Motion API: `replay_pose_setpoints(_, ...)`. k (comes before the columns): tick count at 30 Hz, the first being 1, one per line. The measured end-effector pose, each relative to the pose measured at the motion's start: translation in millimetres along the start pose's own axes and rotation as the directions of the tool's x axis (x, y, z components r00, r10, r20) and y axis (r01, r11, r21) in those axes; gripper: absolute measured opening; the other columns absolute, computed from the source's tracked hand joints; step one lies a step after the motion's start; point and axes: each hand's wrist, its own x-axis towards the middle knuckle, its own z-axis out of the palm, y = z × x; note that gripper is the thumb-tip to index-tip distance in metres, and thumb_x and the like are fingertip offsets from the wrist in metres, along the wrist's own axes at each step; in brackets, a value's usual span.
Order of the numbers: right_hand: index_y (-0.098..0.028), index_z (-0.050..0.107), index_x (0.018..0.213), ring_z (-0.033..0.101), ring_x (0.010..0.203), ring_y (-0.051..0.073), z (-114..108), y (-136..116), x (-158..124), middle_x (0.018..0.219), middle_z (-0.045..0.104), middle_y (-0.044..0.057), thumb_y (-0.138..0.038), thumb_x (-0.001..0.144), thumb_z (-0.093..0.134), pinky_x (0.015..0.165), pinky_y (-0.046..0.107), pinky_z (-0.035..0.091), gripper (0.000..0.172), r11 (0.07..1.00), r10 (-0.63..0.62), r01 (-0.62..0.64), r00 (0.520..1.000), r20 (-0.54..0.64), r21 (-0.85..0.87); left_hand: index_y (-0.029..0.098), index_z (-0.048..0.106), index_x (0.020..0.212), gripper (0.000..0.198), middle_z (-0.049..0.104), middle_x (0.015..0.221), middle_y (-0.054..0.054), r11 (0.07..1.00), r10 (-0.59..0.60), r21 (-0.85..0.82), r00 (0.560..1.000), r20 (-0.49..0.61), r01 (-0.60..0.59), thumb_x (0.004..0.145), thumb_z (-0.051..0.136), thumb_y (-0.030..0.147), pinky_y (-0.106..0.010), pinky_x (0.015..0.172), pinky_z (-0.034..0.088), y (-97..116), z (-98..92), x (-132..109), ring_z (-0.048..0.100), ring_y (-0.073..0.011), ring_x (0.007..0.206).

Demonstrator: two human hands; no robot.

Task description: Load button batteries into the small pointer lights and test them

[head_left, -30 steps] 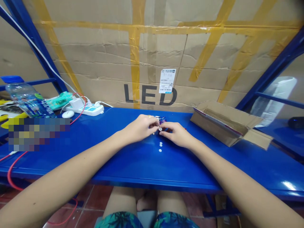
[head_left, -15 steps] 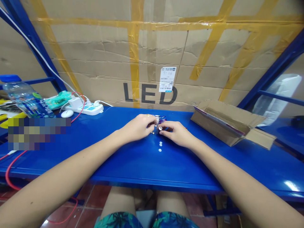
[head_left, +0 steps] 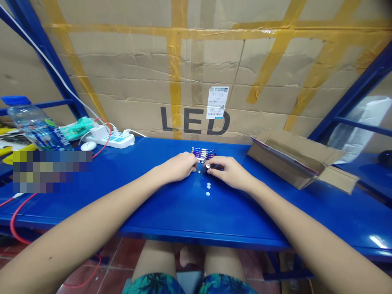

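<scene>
I see the right hand (head_left: pixel 230 173) pinching a small round silvery piece (head_left: pixel 208 166); the left hand (head_left: pixel 183 166), curled near the glossy blue worktop's (head_left: pixel 183 212) back edge, hides whether it grips anything.

Near the centre of the frame, I can see the right hand (head_left: pixel 229 171) pinching a small round piece (head_left: pixel 208 166) between thumb and finger. The left hand (head_left: pixel 183 167) is curled just to its left, and what its fingers hold I can't make out. Slim metallic blue-and-purple pens (head_left: pixel 202 153) lie side by side right above; pale discs (head_left: pixel 208 194) dot the blue surface (head_left: pixel 196 220) below. An open cardboard box (head_left: pixel 281 165) sits mid-right, a blue-capped bottle (head_left: pixel 38 128) and white power strip (head_left: pixel 121 141) mid-left.
</scene>
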Motion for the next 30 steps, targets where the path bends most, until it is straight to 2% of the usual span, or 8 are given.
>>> replay_pose_setpoints(2,-0.022,0.072,0.097,0.065,0.091,0.019,0,-1,0,0.101,0.073,0.004,-0.023,0.085,0.061,0.085,0.034,0.048,0.016,1.000,0.018,-0.018,1.000,-0.007,0.004,0.017,0.068,0.079,0.011,0.071,0.085,-0.007,0.999,-0.046,0.016,0.999,0.013,0.045,0.083,0.058,0.012,-0.032,0.074,0.048,2,-6.4,-1,0.066,-0.0218,0.081)
replay_pose_setpoints(4,-0.021,0.072,0.097,0.065,0.091,0.019,0,-1,0,0.101,0.073,0.004,-0.023,0.085,0.061,0.084,0.033,0.048,0.016,0.999,0.029,-0.029,1.000,-0.011,0.014,0.016,0.068,0.084,0.012,0.072,0.087,-0.006,0.999,-0.047,-0.001,0.996,-0.077,0.047,0.087,0.056,0.015,-0.031,0.075,0.048,7,-12.4,-2,0.065,-0.0205,0.082)
replay_pose_setpoints(7,-0.021,0.071,0.096,0.065,0.091,0.019,0,-1,0,0.100,0.073,0.003,-0.023,0.085,0.062,0.083,0.033,0.048,0.015,0.999,0.046,-0.046,0.999,-0.013,0.029,0.016,0.068,0.094,0.014,0.072,0.094,-0.006,0.998,0.036,-0.038,0.955,-0.293,-0.050,0.092,0.054,0.017,-0.030,0.080,0.050,19,-15.4,-3,0.065,-0.0177,0.086)
replay_pose_setpoints(9,-0.021,0.072,0.095,0.065,0.091,0.020,0,-1,1,0.099,0.073,0.004,-0.023,0.085,0.061,0.082,0.033,0.048,0.015,0.998,0.048,-0.048,0.999,-0.002,0.035,0.015,0.067,0.099,0.015,0.072,0.097,-0.007,0.987,0.139,-0.036,0.937,-0.321,-0.159,0.093,0.053,0.017,-0.029,0.083,0.050,26,-13.0,-4,0.066,-0.0171,0.090)
replay_pose_setpoints(17,-0.020,0.072,0.094,0.064,0.089,0.020,0,-3,1,0.096,0.073,0.003,-0.023,0.085,0.059,0.081,0.033,0.048,0.016,0.996,0.043,-0.043,0.999,0.007,0.075,0.012,0.069,0.099,0.023,0.070,0.099,-0.012,0.965,0.262,0.040,0.934,-0.242,-0.260,0.095,0.047,0.016,-0.032,0.083,0.052,29,-5.3,-5,0.066,-0.0198,0.092)
replay_pose_setpoints(22,-0.020,0.071,0.092,0.064,0.088,0.020,0,0,1,0.096,0.073,0.003,-0.024,0.083,0.060,0.081,0.033,0.048,0.014,0.992,0.077,-0.076,0.997,-0.010,0.097,0.015,0.070,0.099,0.021,0.072,0.098,-0.008,0.988,0.141,-0.028,0.953,-0.269,-0.154,0.092,0.050,0.014,-0.034,0.087,0.051,25,-6.1,-5,0.066,-0.0200,0.094)
replay_pose_setpoints(25,-0.020,0.070,0.091,0.064,0.087,0.019,1,3,0,0.095,0.072,0.003,-0.024,0.083,0.060,0.080,0.032,0.048,0.013,0.992,0.076,-0.074,0.997,-0.014,0.103,0.017,0.070,0.101,0.021,0.071,0.100,-0.009,0.997,0.061,-0.034,0.980,-0.191,-0.069,0.091,0.052,0.016,-0.037,0.089,0.050,20,-2.0,-4,0.065,-0.0223,0.098)
replay_pose_setpoints(30,-0.020,0.071,0.090,0.064,0.087,0.019,1,3,0,0.094,0.072,0.003,-0.025,0.083,0.061,0.079,0.032,0.048,0.013,0.995,0.063,-0.061,0.998,-0.020,0.081,0.019,0.072,0.088,0.017,0.071,0.098,-0.008,0.995,0.095,-0.035,0.995,-0.015,-0.096,0.087,0.056,0.013,-0.036,0.090,0.048,11,7.6,-2,0.065,-0.0226,0.098)
